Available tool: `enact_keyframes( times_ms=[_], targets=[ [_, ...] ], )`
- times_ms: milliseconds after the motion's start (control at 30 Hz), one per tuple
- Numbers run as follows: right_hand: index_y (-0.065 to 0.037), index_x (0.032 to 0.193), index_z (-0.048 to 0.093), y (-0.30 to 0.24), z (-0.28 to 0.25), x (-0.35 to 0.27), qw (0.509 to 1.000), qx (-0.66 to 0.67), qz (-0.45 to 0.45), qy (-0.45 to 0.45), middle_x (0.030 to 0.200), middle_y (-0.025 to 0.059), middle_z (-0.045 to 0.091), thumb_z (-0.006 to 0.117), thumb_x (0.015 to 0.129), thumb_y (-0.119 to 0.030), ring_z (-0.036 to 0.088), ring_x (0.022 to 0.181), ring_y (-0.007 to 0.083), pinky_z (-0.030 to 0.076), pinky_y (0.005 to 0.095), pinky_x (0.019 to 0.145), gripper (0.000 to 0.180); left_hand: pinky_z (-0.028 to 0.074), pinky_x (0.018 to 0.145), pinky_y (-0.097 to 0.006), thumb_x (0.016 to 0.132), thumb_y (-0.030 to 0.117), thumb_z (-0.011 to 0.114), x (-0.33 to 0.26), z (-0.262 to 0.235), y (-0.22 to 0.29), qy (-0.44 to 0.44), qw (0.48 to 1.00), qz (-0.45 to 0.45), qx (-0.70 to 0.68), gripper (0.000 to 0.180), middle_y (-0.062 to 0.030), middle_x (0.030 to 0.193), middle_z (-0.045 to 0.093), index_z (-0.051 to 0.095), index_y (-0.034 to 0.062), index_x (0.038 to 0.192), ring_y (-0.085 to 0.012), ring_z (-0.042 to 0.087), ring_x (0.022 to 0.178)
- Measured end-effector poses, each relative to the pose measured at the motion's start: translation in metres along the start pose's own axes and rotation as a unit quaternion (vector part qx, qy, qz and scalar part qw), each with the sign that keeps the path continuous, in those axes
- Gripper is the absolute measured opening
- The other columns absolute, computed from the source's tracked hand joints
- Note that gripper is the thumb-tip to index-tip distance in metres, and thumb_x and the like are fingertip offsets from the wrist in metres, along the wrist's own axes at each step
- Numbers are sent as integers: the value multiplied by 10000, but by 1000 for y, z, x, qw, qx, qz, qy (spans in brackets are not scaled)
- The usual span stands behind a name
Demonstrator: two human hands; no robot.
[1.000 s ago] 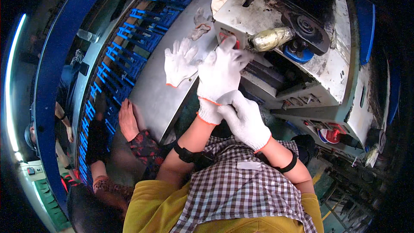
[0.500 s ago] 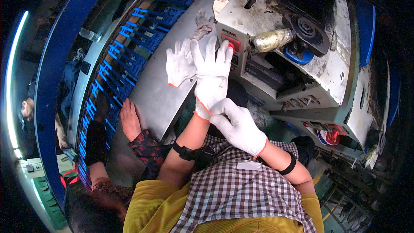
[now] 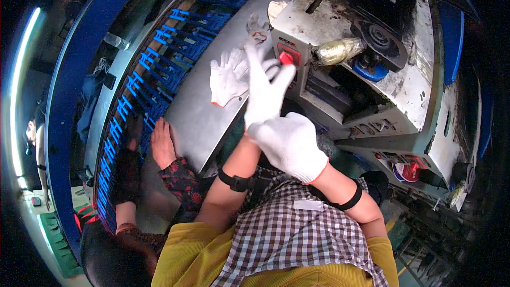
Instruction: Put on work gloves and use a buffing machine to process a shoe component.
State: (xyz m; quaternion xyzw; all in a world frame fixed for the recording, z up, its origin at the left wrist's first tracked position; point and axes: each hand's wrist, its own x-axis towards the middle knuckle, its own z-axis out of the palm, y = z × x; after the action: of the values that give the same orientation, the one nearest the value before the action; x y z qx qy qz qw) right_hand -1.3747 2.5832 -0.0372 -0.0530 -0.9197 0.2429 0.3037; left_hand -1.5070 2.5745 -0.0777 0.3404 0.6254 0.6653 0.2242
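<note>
My left hand (image 3: 265, 87) is raised over the grey metal table (image 3: 196, 122) in a white knit glove, fingers spread toward the red button (image 3: 287, 57) on the machine. My right hand (image 3: 289, 146), also in a white glove, is closed around the cuff of the left glove at my wrist. Just left of my raised hand, a loose white glove (image 3: 227, 79) lies flat on the table. A black band circles each forearm.
A grey machine housing (image 3: 340, 16) stands to the right, carrying a yellowish wrapped bottle (image 3: 337, 50) and a blue disc (image 3: 369, 69). A curved blue rack (image 3: 159, 69) runs along the left. My bare foot (image 3: 162, 146) rests below the table. Another person (image 3: 34, 138) stands far left.
My left hand has turned and straightened, fingers now spread and pointing up at the machine. My right hand slid down to the glove's cuff at the wrist.
</note>
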Motion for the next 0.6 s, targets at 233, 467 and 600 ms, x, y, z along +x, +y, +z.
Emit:
enact_keyframes(
  times_ms=[233, 467, 600],
  targets=[
    [-147, 973, 655, 0, 18, -4, 991, 72, 58, 92, 773, 66, 674, 802, 823, -182, 633, 640, 310, 472, 416, 588, 212, 243, 1242, -573, 1067, 434, 401, 19, -18, 22, -112, 795, -25, -595, 581, -148, 1645, 313, 333, 190, 1590, -406, 354, 1452],
    [-125, 962, 653, -16, 18, -20, 978, 191, 39, 73, 697, 101, 624, 782, 860, -155, 624, 619, 333, 485, 433, 595, 168, 141, 1283, -575, 1068, 493, 383, 15, -1, 29, -24, 856, 59, -514, 672, -161, 1674, 299, 268, 165, 1643, -393, 289, 1529],
    [-128, 927, 668, -8, 8, -23, 979, 200, 41, 21, 779, 83, 636, 752, 884, -221, 651, 679, 305, 503, 411, 631, 133, 120, 1265, -603, 961, 441, 573, 16, -8, 51, -10, 979, 194, -62, 777, -188, 1669, 302, 323, 96, 1611, -423, 258, 1539]
  ],
)
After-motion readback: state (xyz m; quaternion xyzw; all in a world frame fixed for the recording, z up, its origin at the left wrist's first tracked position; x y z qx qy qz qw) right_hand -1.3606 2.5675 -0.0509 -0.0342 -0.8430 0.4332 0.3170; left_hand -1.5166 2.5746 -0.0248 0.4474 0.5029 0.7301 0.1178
